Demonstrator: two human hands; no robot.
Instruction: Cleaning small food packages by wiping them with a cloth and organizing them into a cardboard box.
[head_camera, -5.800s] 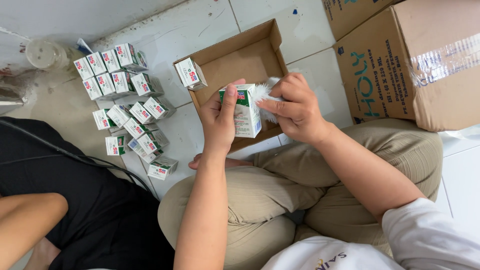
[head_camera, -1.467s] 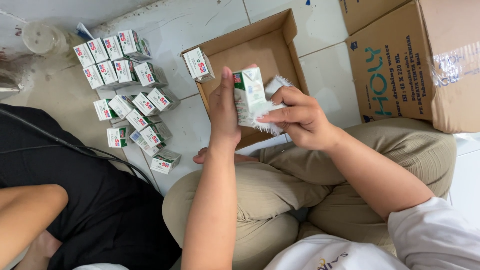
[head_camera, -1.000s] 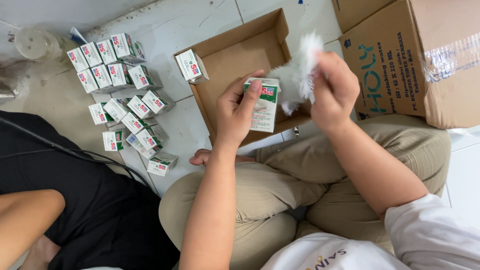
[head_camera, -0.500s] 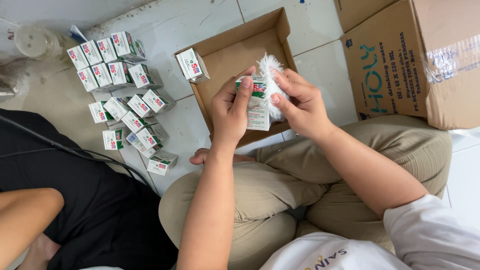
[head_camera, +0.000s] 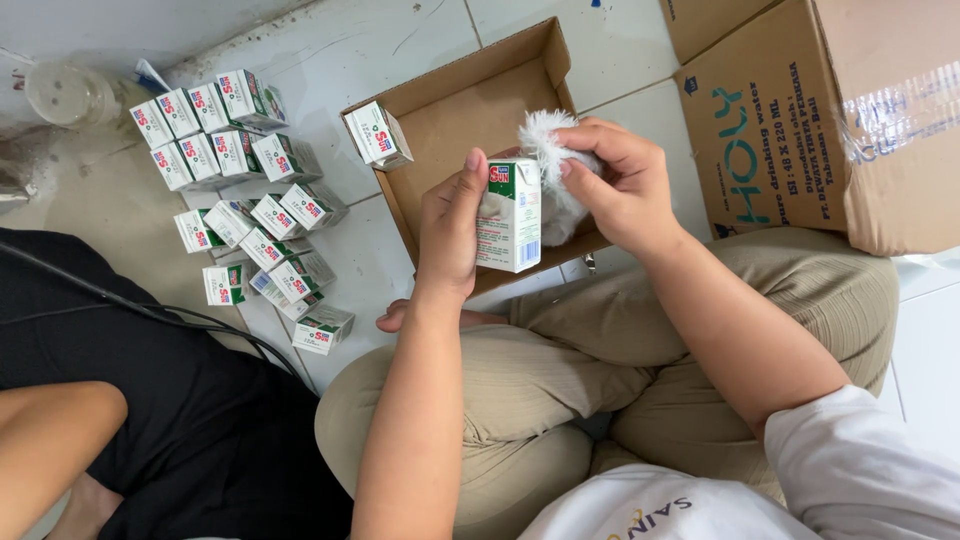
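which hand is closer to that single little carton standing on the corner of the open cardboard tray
Left. The left hand holds a small carton just right of the lone carton on the tray. The right hand, gripping a white fluffy cloth, sits farther right.

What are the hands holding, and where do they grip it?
The left hand grips a small white-and-green carton by its left side. The right hand pinches a white fluffy cloth against the carton's top.

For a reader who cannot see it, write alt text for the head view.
A seated person's left hand holds a small white-and-green carton while the right hand presses a white fluffy cloth against it, above an open cardboard tray. Similar cartons stand on the tiled floor.
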